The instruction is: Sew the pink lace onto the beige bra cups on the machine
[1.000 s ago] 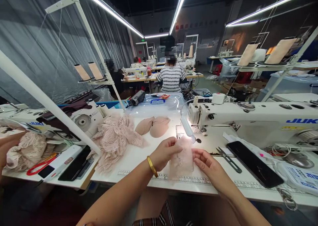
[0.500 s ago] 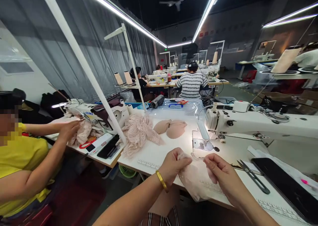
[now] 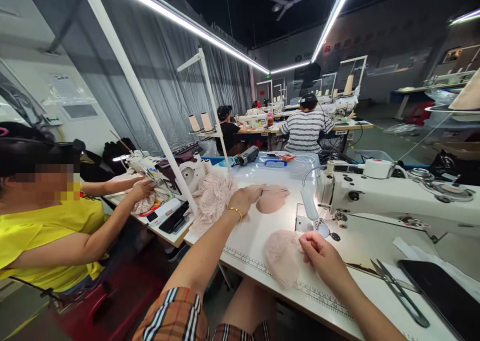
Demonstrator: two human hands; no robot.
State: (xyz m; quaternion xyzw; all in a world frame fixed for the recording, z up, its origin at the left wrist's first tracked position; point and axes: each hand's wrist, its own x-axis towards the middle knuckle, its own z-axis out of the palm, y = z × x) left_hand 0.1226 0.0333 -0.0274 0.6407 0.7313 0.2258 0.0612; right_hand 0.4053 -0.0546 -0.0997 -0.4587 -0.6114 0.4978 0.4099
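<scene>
Reaching over the table (image 3: 245,238) with the left hand (image 3: 241,201) to beige cups (image 3: 273,200), and pinching sheer pink fabric (image 3: 282,257) by its edge with the right hand (image 3: 317,251), near the sewing machine (image 3: 393,191), snips (image 3: 398,290), black phone (image 3: 442,296)!

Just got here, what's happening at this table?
Right hand pinches the edge of some sheer fabric beside the sewing machine. Left hand is at the beige cups; can't tell if it grips one. A lace heap lies left of the cups; snips and a phone lie right of the fabric. A co-worker in yellow works alongside.
</scene>
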